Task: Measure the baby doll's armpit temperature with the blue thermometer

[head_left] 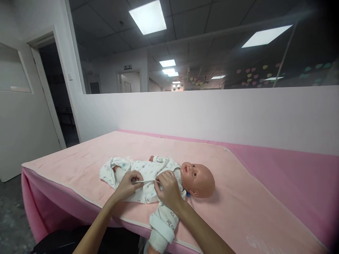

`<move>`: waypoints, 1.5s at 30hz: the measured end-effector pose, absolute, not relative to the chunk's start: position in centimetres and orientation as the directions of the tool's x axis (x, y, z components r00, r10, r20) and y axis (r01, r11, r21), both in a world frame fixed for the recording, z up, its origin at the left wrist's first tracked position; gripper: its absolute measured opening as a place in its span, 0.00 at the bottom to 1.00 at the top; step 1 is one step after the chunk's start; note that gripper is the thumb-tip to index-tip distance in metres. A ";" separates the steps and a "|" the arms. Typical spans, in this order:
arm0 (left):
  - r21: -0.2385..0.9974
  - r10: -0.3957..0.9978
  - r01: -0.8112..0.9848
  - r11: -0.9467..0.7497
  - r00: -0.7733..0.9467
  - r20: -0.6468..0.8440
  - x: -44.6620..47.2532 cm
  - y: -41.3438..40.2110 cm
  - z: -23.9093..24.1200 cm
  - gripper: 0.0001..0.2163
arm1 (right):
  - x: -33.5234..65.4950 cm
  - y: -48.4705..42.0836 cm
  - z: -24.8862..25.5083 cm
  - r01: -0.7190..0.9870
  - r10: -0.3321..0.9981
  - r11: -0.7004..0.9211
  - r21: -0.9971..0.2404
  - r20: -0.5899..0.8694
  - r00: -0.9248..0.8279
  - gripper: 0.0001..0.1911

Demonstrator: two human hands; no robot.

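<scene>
A baby doll (200, 180) lies on its back with its head to the right, dressed in a white printed baby outfit (147, 192). Over its belly, my left hand (131, 183) pinches one end of a thin white fabric tie (148, 181). The same strip is pinched by my right hand (169, 185) near the doll's chest, so it stretches taut between both hands. The doll's near sleeve (165, 217), with a folded-back cuff, reaches toward the table's front edge under my right wrist. The fingertips partly hide both ends of the strip.
The doll rests on a peach blanket (87, 155) over a pink cloth (286, 169) covering the table. A white half wall (212, 116) with a window above stands behind. To the left are an open doorway (57, 81) and a door (23, 116).
</scene>
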State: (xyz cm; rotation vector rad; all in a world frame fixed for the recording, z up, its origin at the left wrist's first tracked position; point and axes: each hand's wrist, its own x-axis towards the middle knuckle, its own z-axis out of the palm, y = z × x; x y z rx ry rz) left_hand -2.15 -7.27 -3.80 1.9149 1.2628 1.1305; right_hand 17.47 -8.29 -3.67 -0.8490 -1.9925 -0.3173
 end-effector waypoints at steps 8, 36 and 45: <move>0.818 0.927 0.436 -0.374 0.197 0.319 -2.4 -6.8 -4.0 0.06 | 17.4 -8.3 -3.7 0.684 0.449 0.721 -0.115 0.829 -0.334 0.06; 0.892 0.937 0.307 -0.333 0.211 0.278 -2.4 -6.4 -4.1 0.11 | 17.5 -8.2 -4.0 0.681 0.449 0.722 -0.123 0.832 -0.326 0.05; 0.896 0.939 0.297 -0.329 0.202 0.278 -2.8 -6.3 -4.5 0.15 | 17.5 -8.1 -4.0 0.688 0.428 0.719 -0.098 0.843 -0.327 0.06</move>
